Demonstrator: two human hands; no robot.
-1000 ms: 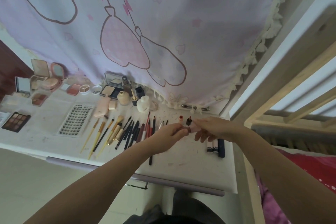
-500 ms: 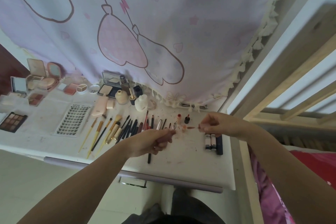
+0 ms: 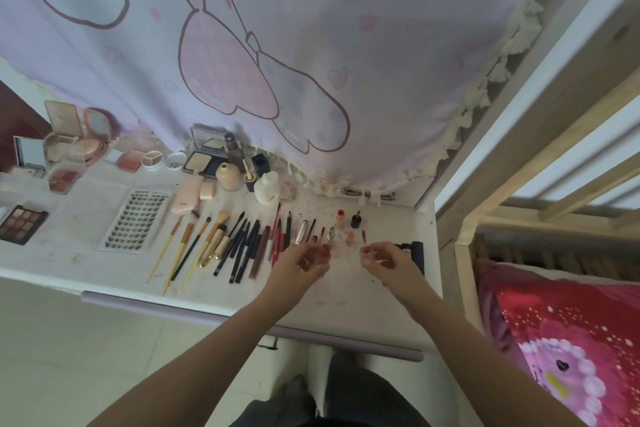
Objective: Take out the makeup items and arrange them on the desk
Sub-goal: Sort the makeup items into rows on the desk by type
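Observation:
The white desk carries rows of makeup. Brushes and dark pencils lie side by side in the middle. Right of them stand an orange-capped little bottle and a dark one. Just in front of these lie a small peach tube and a thin wand. My left hand and my right hand hover just in front of these, a little apart. Their fingers are loosely curled and blurred, with nothing seen in them. Dark tubes lie partly hidden behind my right hand.
A lash tray, an eyeshadow palette, open compacts and cream bottles fill the left and back. A pink printed curtain hangs behind the desk. A wooden bed frame with red bedding stands at the right.
My hands held a small tube together, then pulled it and its wand apart. Both pieces now lie on the desk, and my hands have drawn back toward me without them.

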